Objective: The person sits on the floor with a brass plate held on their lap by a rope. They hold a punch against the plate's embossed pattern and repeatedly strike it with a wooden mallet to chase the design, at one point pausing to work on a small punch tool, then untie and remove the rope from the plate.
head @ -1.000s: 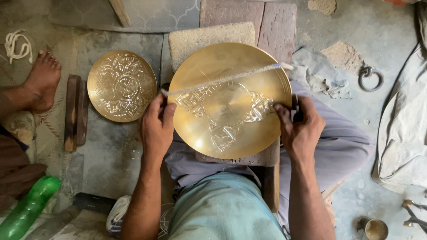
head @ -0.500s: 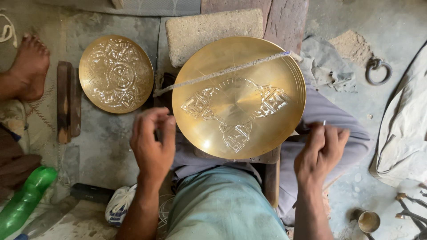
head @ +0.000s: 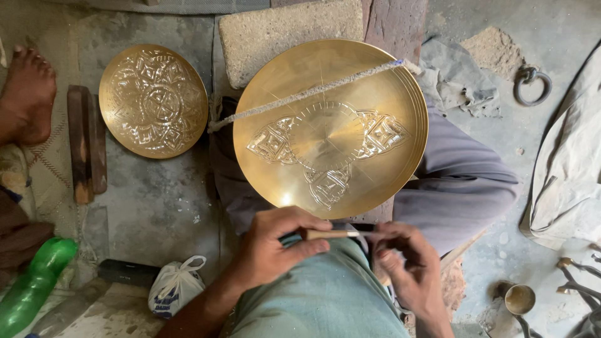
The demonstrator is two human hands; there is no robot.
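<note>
On the lap, over grey trousers: large round brass plate (head: 330,128), shallow, polished, with three chased pointed motifs around a plain centre disc. A rough fibre cord (head: 307,94) crosses its upper face, taut. Just below the plate rim, left hand (head: 272,250) pinches a slim tool (head: 335,235), pale wooden handle, thin metal tip, between thumb and fingers. Right hand (head: 410,269) has fingers curled loosely at the tip end; whether they hold it, cannot tell. On the floor to the left: smaller brass plate (head: 153,100), fully engraved. Rough stone block (head: 288,34) behind.
</note>
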